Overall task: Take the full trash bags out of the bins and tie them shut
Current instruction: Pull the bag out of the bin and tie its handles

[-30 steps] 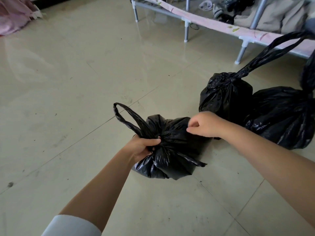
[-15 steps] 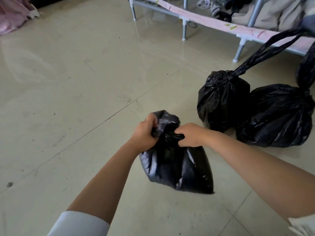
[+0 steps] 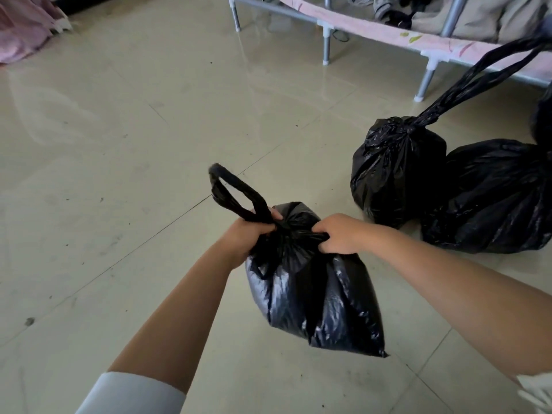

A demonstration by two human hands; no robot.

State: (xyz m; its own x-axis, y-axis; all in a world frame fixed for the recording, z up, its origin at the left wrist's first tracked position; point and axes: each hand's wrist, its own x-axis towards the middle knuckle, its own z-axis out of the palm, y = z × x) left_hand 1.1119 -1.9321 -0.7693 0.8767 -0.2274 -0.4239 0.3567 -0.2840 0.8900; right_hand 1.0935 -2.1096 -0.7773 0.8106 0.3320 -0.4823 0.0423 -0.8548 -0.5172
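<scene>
A small black trash bag (image 3: pixel 319 297) hangs just above the tiled floor, gathered at its neck. My left hand (image 3: pixel 245 239) is closed around the neck and the base of a looped handle (image 3: pixel 236 192) that sticks up to the left. On the right side of the neck, my right hand (image 3: pixel 339 233) grips the other bunched end. Two more black bags stand to the right: a tied one (image 3: pixel 394 171) with a long handle stretched up to the right, and a larger one (image 3: pixel 495 198) behind it.
A metal-legged bed frame (image 3: pixel 327 46) with a pink patterned rail runs across the top right, with shoes and fabric beneath it. Pink cloth (image 3: pixel 24 28) lies at the top left. Glossy beige floor tiles (image 3: pixel 119 144) spread to the left.
The bag has been lifted and pulled toward me. Both hands have closed on its neck, and the handle loop, hidden half a second ago, stands up from my left hand again.
</scene>
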